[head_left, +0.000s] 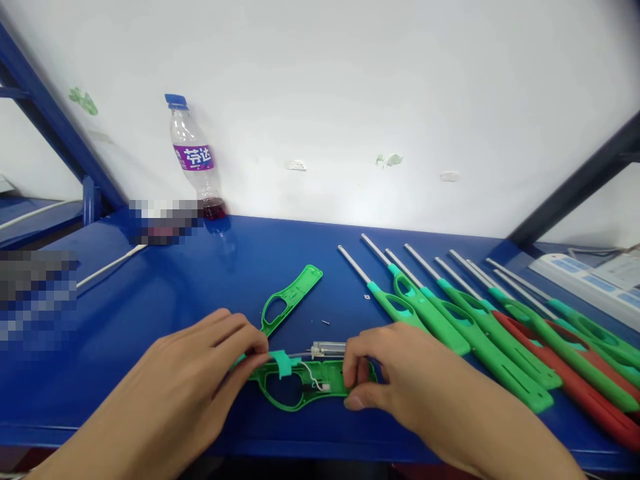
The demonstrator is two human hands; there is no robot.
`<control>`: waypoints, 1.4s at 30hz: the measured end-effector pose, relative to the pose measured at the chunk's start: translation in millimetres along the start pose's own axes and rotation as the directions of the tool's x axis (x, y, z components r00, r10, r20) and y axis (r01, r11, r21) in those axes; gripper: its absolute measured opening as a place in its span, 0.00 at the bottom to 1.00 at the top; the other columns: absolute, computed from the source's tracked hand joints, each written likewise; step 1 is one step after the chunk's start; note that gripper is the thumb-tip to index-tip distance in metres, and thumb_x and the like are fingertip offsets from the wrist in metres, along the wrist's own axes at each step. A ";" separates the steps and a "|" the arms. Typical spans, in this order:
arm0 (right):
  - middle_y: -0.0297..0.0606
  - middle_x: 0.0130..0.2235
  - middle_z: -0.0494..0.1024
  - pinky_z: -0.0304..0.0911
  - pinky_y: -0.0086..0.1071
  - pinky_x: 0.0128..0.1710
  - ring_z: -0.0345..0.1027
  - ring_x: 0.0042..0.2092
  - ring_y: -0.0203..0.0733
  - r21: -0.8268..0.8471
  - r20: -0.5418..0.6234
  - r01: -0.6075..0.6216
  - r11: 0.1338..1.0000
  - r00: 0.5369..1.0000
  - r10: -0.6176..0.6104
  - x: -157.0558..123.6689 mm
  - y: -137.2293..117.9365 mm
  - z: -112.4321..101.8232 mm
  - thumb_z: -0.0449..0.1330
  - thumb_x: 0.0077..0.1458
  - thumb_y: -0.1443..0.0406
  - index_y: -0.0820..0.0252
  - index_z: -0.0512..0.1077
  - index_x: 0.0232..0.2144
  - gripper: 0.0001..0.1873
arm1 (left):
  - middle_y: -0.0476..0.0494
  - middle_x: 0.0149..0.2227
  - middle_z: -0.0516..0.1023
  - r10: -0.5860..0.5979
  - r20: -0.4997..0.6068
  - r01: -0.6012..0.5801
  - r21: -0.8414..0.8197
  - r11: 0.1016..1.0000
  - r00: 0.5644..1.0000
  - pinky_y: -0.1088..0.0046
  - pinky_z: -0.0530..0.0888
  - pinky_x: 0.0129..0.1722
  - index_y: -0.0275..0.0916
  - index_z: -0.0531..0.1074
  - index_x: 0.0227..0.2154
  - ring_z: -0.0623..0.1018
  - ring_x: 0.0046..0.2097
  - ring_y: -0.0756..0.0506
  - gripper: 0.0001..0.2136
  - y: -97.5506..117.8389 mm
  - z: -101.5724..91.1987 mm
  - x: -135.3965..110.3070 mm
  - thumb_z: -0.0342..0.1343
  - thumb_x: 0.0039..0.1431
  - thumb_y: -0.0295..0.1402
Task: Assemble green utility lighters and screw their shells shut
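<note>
A green half casing of a long-nosed lighter [336, 375] lies inner side up before me, with a finger loop. A teal trigger [283, 363] and a white wire [314, 377] sit at it. Along its upper edge is a clear fuel tank [330, 349], partly covered by my right fingers. My left hand [200, 373] is closed in a pinch at the casing's left end, beside the trigger; its fingertips hide what is between them. My right hand [385, 370] grips the casing's right end. Behind the left hand lies another green half casing [295, 293], inner side up.
Several green and red long-nosed lighters [450, 313] lie in a row on the right of the blue table [240, 267]. A power strip [585, 280] is at the far right. A bottle [197, 157] leans against the white wall. A tiny metal pin [325, 323] lies mid-table.
</note>
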State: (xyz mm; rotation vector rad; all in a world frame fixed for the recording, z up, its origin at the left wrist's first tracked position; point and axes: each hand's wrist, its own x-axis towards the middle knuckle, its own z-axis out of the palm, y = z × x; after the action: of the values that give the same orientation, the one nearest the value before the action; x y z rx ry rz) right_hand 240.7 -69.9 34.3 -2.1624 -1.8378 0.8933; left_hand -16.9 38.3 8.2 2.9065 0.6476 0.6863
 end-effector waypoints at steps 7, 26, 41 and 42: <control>0.23 0.31 0.83 0.55 0.31 0.31 0.71 0.33 0.37 0.006 0.004 0.032 0.999 0.999 -0.032 1.1 1.6 2.4 0.72 0.52 0.68 0.47 0.81 0.28 0.08 | 0.46 0.46 0.85 -0.036 -0.022 0.036 -0.008 0.999 0.999 0.64 0.79 0.46 0.44 0.80 0.51 0.83 0.45 0.41 0.15 -1.3 6.2 2.2 0.46 0.80 0.32; 0.25 0.32 0.84 0.56 0.32 0.33 0.71 0.34 0.40 -0.020 0.049 0.085 0.996 0.995 -0.083 -6.8 -2.6 1.6 0.71 0.57 0.70 0.47 0.80 0.31 0.09 | 0.45 0.38 0.82 0.158 0.104 -0.162 0.025 0.987 0.982 0.62 0.74 0.42 0.42 0.78 0.36 0.77 0.38 0.40 0.19 4.5 2.0 8.5 0.43 0.78 0.25; 0.21 0.30 0.83 0.55 0.30 0.31 0.71 0.34 0.37 0.031 0.052 0.074 0.997 0.996 -0.075 -5.4 0.0 1.3 0.72 0.55 0.68 0.47 0.80 0.29 0.09 | 0.48 0.41 0.82 0.075 0.139 -0.065 -0.076 0.995 0.987 0.63 0.71 0.44 0.44 0.77 0.42 0.77 0.41 0.41 0.15 -5.9 3.7 3.1 0.45 0.81 0.31; 0.21 0.30 0.83 0.55 0.30 0.31 0.71 0.34 0.37 0.035 0.053 0.074 0.997 0.996 -0.076 -5.2 -0.2 1.5 0.72 0.55 0.68 0.47 0.80 0.29 0.09 | 0.49 0.42 0.82 0.053 0.153 -0.038 -0.099 0.994 0.987 0.64 0.72 0.44 0.45 0.76 0.42 0.78 0.42 0.42 0.14 -8.0 2.8 1.8 0.45 0.81 0.32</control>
State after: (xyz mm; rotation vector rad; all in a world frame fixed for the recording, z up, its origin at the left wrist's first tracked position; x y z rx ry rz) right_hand 239.5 -75.1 34.9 -2.0550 -1.9022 0.9685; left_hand -17.2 46.3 5.1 2.8572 0.5179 0.4739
